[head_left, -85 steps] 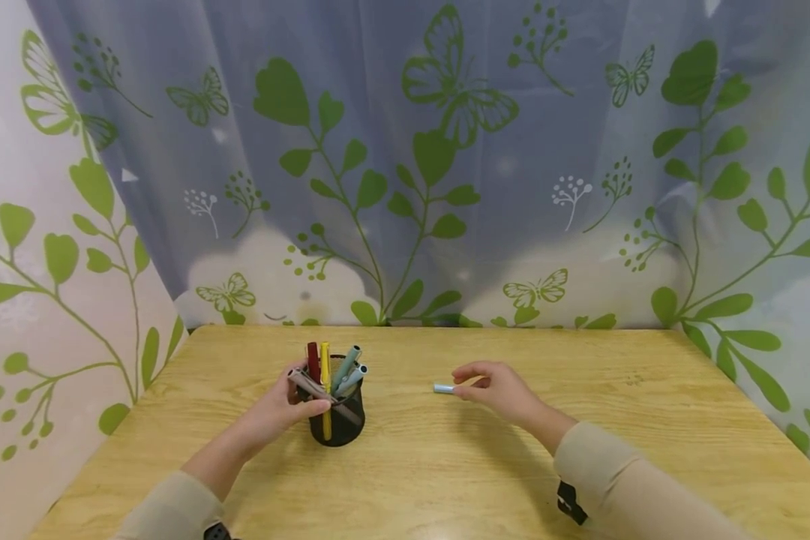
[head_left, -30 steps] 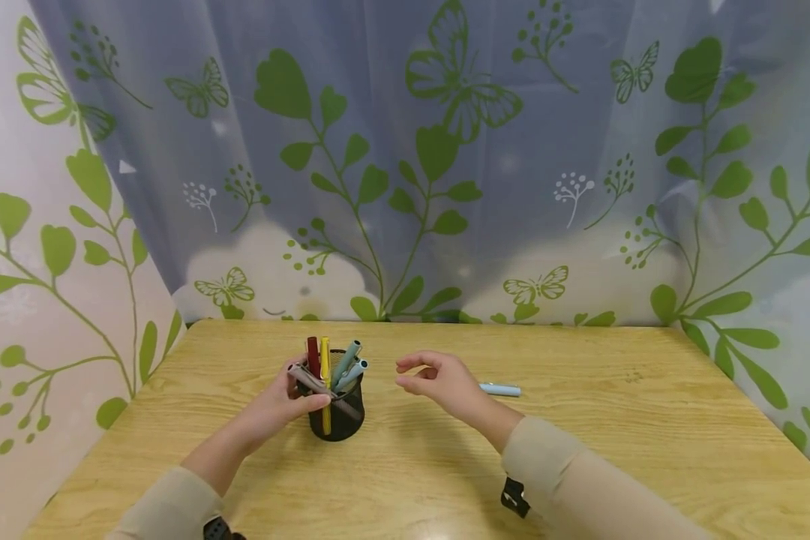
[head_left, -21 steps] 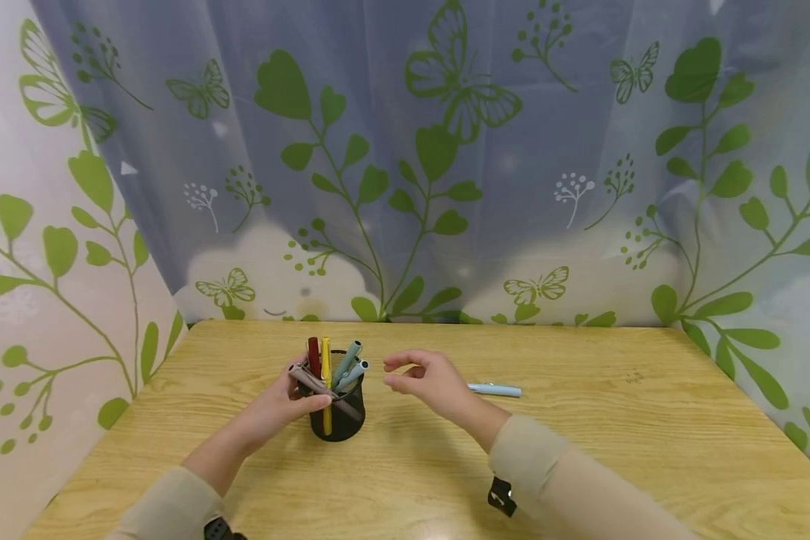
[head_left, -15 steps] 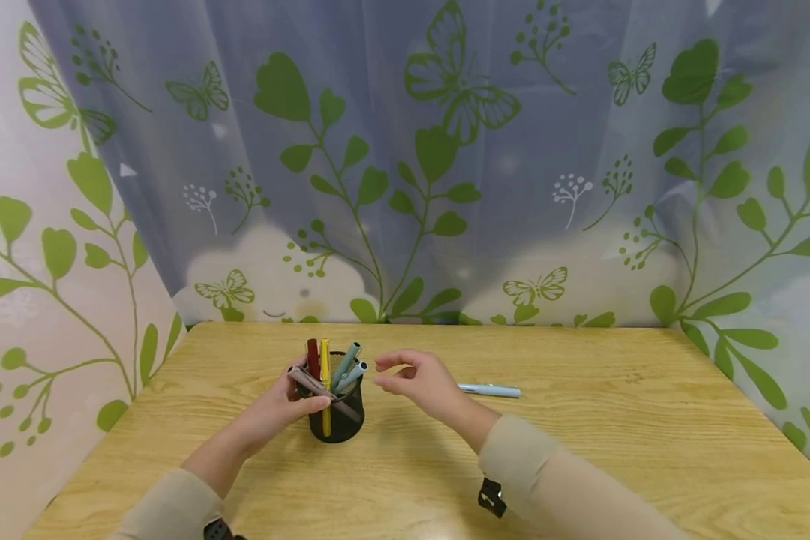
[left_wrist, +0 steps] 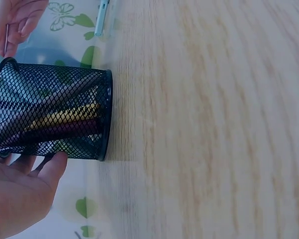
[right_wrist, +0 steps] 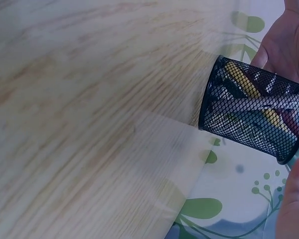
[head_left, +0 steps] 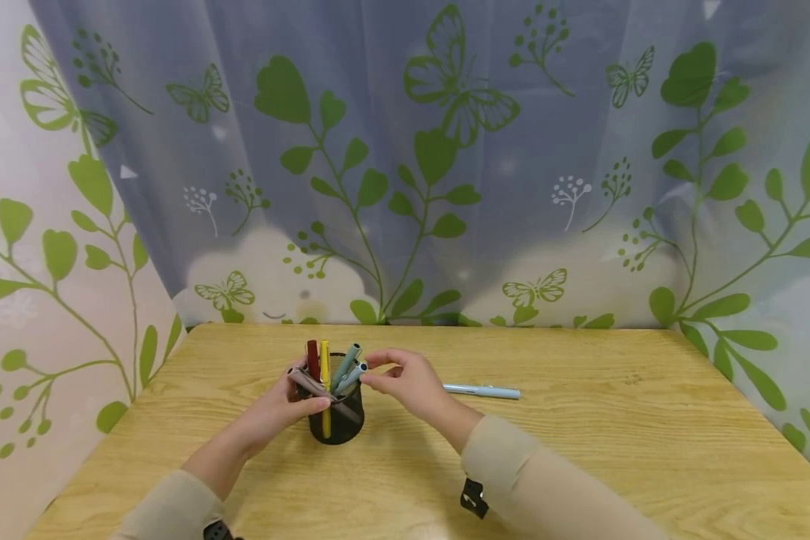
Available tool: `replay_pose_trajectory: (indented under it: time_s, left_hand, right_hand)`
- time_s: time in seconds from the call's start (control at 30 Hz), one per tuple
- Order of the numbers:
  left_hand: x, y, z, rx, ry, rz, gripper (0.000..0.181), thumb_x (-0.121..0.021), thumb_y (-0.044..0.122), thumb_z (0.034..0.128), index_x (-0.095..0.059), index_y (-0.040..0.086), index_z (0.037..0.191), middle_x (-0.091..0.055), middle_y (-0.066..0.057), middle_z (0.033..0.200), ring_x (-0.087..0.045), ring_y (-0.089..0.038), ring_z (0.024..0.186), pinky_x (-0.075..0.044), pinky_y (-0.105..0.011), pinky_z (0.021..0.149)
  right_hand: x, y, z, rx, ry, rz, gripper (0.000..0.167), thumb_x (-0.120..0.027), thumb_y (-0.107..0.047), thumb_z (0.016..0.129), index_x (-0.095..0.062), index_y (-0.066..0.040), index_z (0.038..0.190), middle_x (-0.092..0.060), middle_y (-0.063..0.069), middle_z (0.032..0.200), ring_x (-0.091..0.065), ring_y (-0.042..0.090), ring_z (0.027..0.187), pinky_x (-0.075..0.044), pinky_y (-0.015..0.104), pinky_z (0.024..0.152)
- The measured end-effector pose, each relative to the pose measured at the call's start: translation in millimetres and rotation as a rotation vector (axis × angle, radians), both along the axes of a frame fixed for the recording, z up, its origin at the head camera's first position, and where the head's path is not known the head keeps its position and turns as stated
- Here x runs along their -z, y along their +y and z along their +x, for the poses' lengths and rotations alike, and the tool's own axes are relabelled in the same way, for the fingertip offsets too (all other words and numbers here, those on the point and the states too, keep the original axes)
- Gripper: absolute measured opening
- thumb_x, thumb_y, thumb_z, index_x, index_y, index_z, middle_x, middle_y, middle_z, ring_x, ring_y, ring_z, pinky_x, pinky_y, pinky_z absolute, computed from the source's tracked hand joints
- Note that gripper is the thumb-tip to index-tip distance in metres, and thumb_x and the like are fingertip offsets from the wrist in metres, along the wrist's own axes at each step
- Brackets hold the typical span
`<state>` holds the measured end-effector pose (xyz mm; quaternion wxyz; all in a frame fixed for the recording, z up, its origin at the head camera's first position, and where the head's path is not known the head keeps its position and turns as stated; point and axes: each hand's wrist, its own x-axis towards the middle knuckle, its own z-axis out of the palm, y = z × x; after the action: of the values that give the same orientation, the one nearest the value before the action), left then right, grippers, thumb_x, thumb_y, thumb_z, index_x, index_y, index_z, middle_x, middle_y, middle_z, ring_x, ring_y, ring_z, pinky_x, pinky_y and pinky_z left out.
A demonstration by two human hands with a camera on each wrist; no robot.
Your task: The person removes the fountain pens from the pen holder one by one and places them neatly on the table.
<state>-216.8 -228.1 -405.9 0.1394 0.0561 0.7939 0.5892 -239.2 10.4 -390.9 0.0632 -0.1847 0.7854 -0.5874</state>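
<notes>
My left hand (head_left: 270,416) holds the black mesh pen cup (head_left: 347,424), thumb on its rim at the front and fingers round its side. Several pens lean in the cup: a dark red pen (head_left: 313,360), a yellow pen (head_left: 325,364), a grey-brown pen (head_left: 309,381), a green pen (head_left: 346,365) and a light blue pen (head_left: 351,379). My right hand (head_left: 408,382) has its thumb and index finger apart at the light blue pen's upper end; a firm grip is not visible. Behind this hand another light blue pen (head_left: 489,391) lies on the table.
The wooden table (head_left: 614,435) reaches back to a patterned curtain (head_left: 486,225) with green leaves and butterflies. In the left wrist view, the lying pen (left_wrist: 102,17) shows near the top.
My right hand has left the pen on the table and moved left to the cup, its fingers keeping nearly the same shape. My left hand and the cup have stayed in place.
</notes>
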Motion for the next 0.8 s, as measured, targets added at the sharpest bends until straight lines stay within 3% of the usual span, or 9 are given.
replay_pose_trajectory:
  time_s: [0.2,0.43,0.8]
  left_hand:
    - [-1.2,0.1,0.6,0.002,0.002,-0.005,0.095,-0.068,0.031,0.0864,-0.001,0.012,0.151,-0.025,-0.027,0.146,-0.023,-0.039,0.134,-0.028,-0.056,0.102]
    - [0.0,-0.4,0.1,0.005,-0.004,0.006,0.097,-0.067,0.033,0.0867,0.002,0.011,0.150,-0.022,-0.027,0.147,-0.022,-0.039,0.135,-0.029,-0.056,0.101]
    - [1.6,0.3,0.0,0.007,0.001,0.025,0.094,-0.066,0.031,0.0876,0.001,0.010,0.150,-0.023,-0.027,0.147,-0.024,-0.040,0.133,-0.029,-0.056,0.101]
  right_hand:
    - [-0.4,-6,-0.7,0.025,0.020,0.010,0.035,-0.072,-0.024,0.083,-0.066,-0.006,0.113,-0.063,0.005,0.111,-0.062,0.014,0.078,-0.052,0.042,0.074]
    - [-3.1,-11,-0.6,0.055,0.048,0.070,0.032,-0.072,-0.024,0.083,-0.067,-0.010,0.111,-0.064,0.003,0.109,-0.061,0.013,0.079,-0.051,0.029,0.065]
    - [-8.9,-14,-1.7,0.068,0.116,0.133,0.023,-0.068,-0.021,0.087,-0.068,-0.010,0.107,-0.066,0.001,0.095,-0.060,0.011,0.074,-0.048,0.027,0.059]
